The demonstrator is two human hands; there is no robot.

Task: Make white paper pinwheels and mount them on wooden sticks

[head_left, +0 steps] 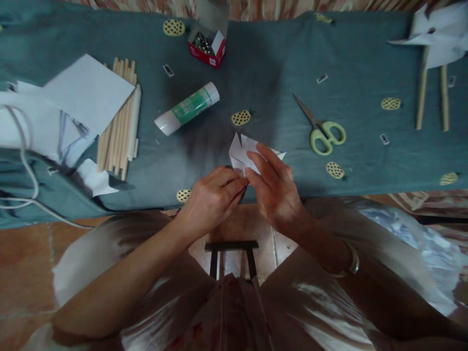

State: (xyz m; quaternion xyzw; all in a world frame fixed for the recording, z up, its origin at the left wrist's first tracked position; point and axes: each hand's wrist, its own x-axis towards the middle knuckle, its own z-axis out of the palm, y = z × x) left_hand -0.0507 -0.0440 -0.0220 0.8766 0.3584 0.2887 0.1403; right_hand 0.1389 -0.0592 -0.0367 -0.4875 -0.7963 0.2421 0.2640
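A small piece of folded, cut white paper (239, 152) is held between my hands near the front edge of the cloth-covered table. My left hand (217, 195) is closed, its thumb and fingers pinching the paper's lower corner. My right hand (272, 187) rests over the paper's right side, thumb and fingertips pressing on it near the middle. The fingers cover part of the folds. Green-handled scissors (323, 134) lie to the right of the paper, blades toward the upper left. A white and green glue stick (188, 108) lies to the upper left.
A red box (207, 51) of small metal pieces stands at the back. Wooden sticks (119, 124) lie at left, partly under a white paper square (89, 92), beside more sheets and a white cable (27, 165). Paper pinwheels (435, 36) on sticks lie at far right.
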